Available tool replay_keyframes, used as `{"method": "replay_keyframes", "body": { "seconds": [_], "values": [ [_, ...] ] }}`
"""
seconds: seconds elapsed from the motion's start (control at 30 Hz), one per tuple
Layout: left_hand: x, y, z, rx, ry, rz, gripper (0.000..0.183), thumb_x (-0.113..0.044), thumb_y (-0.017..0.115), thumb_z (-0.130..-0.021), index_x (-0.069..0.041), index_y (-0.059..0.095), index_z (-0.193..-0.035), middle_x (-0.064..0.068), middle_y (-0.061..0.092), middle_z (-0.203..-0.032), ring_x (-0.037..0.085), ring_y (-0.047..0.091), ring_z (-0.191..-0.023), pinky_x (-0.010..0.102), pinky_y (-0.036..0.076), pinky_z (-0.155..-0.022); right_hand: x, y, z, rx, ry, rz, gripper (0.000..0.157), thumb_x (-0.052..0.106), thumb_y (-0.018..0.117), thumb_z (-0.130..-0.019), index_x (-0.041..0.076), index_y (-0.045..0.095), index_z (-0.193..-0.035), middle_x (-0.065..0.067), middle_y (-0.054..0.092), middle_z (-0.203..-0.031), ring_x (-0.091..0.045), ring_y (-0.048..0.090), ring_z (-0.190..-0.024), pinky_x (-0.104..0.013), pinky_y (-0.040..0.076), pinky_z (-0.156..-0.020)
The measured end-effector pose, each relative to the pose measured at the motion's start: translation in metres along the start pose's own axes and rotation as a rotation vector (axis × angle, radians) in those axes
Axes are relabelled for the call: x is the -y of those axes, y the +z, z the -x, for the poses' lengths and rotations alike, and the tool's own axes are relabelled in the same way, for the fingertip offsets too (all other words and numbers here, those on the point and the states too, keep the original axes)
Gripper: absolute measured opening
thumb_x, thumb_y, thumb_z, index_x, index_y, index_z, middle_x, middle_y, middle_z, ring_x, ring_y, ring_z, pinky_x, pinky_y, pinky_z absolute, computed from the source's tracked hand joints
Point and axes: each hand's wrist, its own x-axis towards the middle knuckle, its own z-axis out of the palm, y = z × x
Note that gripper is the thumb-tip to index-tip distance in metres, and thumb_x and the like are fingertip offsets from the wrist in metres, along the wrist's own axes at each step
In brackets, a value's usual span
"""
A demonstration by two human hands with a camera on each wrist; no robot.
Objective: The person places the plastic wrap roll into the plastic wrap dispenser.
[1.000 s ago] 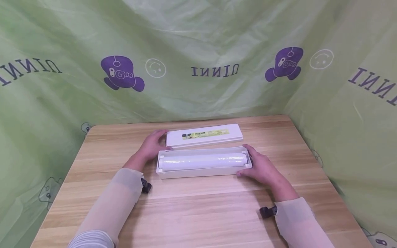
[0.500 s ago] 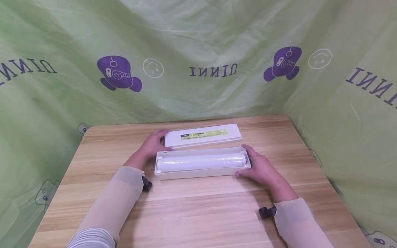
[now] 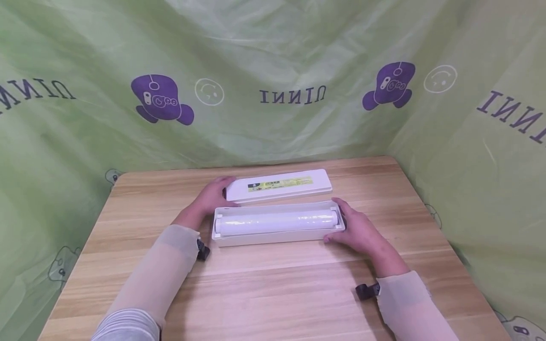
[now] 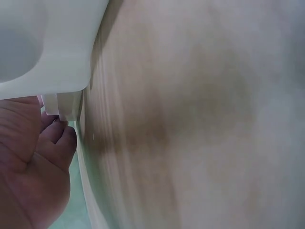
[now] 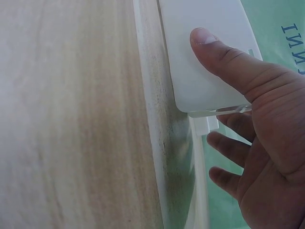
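A long white plastic box [image 3: 273, 237] lies uncovered on the table, with a roll of cling film [image 3: 277, 223] inside. My right hand [image 3: 360, 232] grips its right end; the thumb [image 5: 224, 55] presses the near wall and a finger reaches round the far corner. Behind the box rests a flat white lid [image 3: 320, 180] with a yellow-green label. The left hand [image 3: 209, 196] spans the lid's left end, fingers at the far corner and thumb at the near one. In the left wrist view, the box [image 4: 66, 71] hides part of that hand.
The wooden table [image 3: 273, 293] extends in front of the box and to both sides. A green printed curtain [image 3: 239, 137] hangs close behind the table's back edge and along its sides. A small black camera [image 3: 367, 291] sits at the right wrist.
My left hand's fingers have come slightly farther over the lid's left end. The right hand keeps its hold on the box. The head view has shifted a little; box and lid look unmoved.
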Motion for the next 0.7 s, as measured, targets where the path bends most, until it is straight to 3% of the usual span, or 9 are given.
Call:
{"method": "replay_keyframes", "body": {
  "seconds": [0.7],
  "values": [
    [-0.002, -0.0004, -0.004, -0.014, 0.024, -0.045, 0.099, -0.037, 0.094, -0.072, 0.001, 0.049, -0.151, 0.023, 0.049, -0.154, 0.043, 0.042, -0.144, 0.055, 0.032, -0.122, -0.0005, -0.0007, 0.0002, 0.001, -0.005, 0.006, 0.121, 0.046, 0.097, -0.068, 0.016, 0.027, -0.163, -0.028, 0.058, -0.141, -0.046, 0.059, -0.126, -0.06, 0.045, -0.111]
  ]
}}
